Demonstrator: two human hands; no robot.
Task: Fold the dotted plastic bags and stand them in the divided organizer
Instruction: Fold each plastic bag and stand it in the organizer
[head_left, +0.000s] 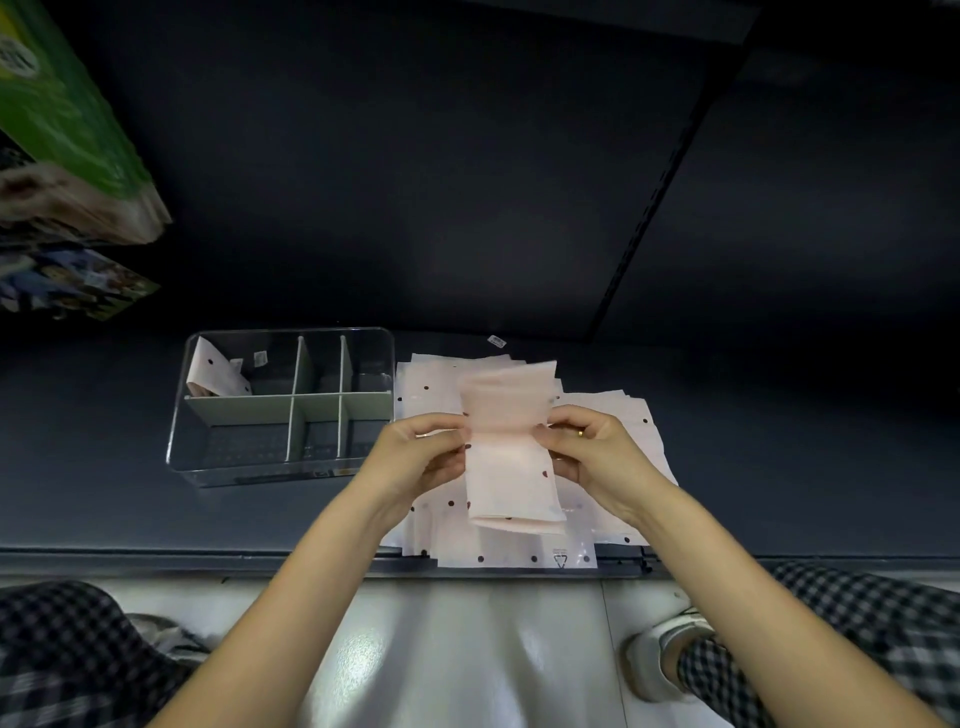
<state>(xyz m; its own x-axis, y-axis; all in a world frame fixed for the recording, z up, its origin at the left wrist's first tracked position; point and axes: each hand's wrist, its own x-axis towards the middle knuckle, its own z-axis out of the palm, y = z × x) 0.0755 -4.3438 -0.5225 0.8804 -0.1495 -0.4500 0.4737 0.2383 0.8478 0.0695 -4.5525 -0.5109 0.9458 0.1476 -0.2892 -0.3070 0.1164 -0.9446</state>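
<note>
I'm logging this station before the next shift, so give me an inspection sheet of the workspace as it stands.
Surface: dark shelf with a metal front edge, low before the person.
Job's things: clear divided organizer with one folded bag leaning in its far-left compartment; other compartments look empty. Pile of flat dotted bags lies right of it. Partly folded bag held above the pile.
Clutter: small label behind the pile.
Grippers: left hand and right hand pinch the bag's side edges.
Cables: nothing seen.
Surroundings: green packages upper left; checked trousers, pale shoe, grey floor.
</note>
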